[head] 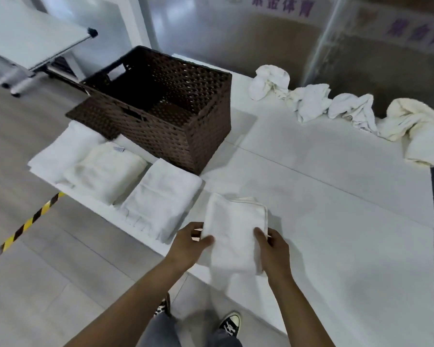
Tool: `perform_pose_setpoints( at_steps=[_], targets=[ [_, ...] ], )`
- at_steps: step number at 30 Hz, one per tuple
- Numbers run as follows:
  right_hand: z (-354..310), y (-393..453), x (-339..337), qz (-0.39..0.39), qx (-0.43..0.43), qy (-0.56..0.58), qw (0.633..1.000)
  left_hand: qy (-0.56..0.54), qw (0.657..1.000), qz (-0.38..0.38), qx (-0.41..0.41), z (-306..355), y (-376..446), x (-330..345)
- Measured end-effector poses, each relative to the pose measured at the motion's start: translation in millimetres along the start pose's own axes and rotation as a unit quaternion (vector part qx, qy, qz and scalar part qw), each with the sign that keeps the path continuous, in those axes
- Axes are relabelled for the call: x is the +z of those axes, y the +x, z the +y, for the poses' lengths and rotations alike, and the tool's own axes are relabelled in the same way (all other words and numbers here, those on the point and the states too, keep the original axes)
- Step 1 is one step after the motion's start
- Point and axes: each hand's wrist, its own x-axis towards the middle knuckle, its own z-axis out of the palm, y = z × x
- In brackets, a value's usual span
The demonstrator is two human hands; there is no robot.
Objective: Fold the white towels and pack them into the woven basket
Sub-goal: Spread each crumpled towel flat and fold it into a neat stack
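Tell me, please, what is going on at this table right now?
A person is folding white towels. Both hands, left hand and right hand, grip a folded towel at the near edge of the white table. Three folded towels already lie to the left, in front of the woven basket, which looks empty. Several crumpled towels wait along the far edge.

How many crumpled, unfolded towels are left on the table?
4, in a row along the far edge: leftmost, second, third, rightmost at the corner. None visibly hidden.
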Motion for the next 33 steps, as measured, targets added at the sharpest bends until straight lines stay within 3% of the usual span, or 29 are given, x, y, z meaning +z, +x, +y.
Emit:
perform_pose_setpoints(
  at_steps=[7, 14, 22, 29, 33],
  targets=[
    [-44.2, -9.1, 74.0, -0.047, -0.052, -0.038, 0.997, -0.048, 0.997, 0.059, 0.007, -5.5, -3.2, -78.8],
    [-60.3, -28.2, 162.6, -0.075, -0.044, -0.048, 0.995, -0.028, 0.997, 0.074, 0.000, -26.0, 18.8, -166.2],
    [-67.7, -28.2, 259.9, -0.012, -0.007, -0.037, 0.999, 0.079, 0.997, -0.004, 0.008, -36.8, 94.4, -257.4],
    [-68.9, -9.4, 287.2, 0.048, 0.012, -0.031, 0.998, 0.131, 0.989, -0.060, 0.037, -23.6, 143.9, -270.0],
    [-53.5, 6.2, 299.2, 0.054, 0.028, -0.055, 0.997, 0.230, 0.968, -0.086, 0.051, -28.3, 166.1, -265.9]
  ],
)
